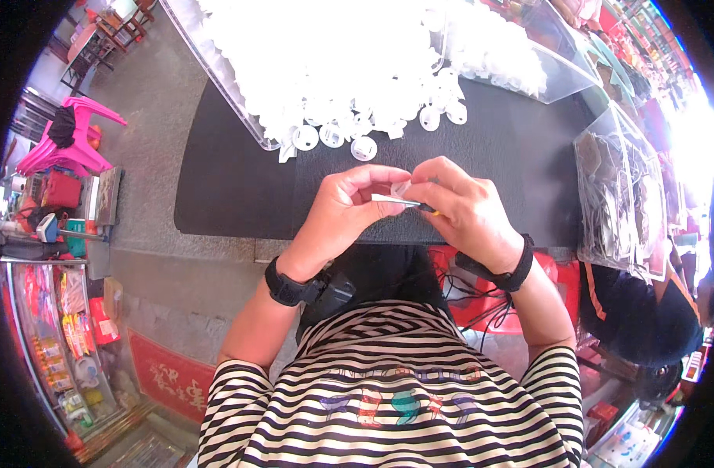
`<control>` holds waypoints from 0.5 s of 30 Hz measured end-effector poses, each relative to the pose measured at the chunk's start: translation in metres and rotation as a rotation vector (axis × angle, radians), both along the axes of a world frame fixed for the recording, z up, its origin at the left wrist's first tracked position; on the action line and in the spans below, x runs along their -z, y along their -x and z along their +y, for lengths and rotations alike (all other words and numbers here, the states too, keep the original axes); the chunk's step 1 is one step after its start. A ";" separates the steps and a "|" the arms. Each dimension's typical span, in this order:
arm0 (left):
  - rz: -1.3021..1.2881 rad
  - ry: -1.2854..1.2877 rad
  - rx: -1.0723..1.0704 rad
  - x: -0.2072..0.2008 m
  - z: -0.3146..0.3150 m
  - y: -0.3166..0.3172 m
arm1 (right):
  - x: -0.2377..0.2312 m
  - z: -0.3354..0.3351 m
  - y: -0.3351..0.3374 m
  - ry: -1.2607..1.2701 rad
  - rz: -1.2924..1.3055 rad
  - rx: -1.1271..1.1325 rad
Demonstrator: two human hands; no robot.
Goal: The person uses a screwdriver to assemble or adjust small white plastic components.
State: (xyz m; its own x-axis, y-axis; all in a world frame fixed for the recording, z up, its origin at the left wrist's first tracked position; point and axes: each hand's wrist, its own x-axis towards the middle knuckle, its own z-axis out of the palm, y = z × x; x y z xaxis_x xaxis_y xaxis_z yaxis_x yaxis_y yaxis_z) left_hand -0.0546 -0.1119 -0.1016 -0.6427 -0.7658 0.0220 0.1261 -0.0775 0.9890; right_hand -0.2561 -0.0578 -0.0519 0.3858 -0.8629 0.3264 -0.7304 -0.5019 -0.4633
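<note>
Both of my hands meet over the near edge of a black tabletop (505, 144). My left hand (345, 203) pinches a small white plastic piece (400, 188) between thumb and fingers. Closed fingers of my right hand (474, 214) grip a thin metal tool with a dark and yellow end (428, 208), its shaft reaching toward the white piece. I cannot make out the tool's exact kind. Just beyond my hands lie several round white plastic parts (364, 148), spilling from a big bright heap of white parts (318, 62).
The heap sits against a clear tray rim (236, 109). A clear bin (571, 70) stands at the back right, and another clear box (622, 187) with thin pieces is at the right. Pink chairs (76, 136) and a goods-filled display case (56, 343) stand left. Black cables (489, 304) hang below.
</note>
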 end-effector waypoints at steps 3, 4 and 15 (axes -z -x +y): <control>0.142 -0.050 -0.079 0.005 0.001 0.002 | 0.001 -0.003 -0.005 0.026 -0.265 0.098; 0.149 -0.018 -0.103 0.006 0.001 0.003 | 0.001 -0.004 -0.004 0.000 -0.307 0.169; 0.092 -0.005 -0.087 0.004 0.004 0.004 | 0.012 -0.004 -0.007 -0.487 -0.676 0.304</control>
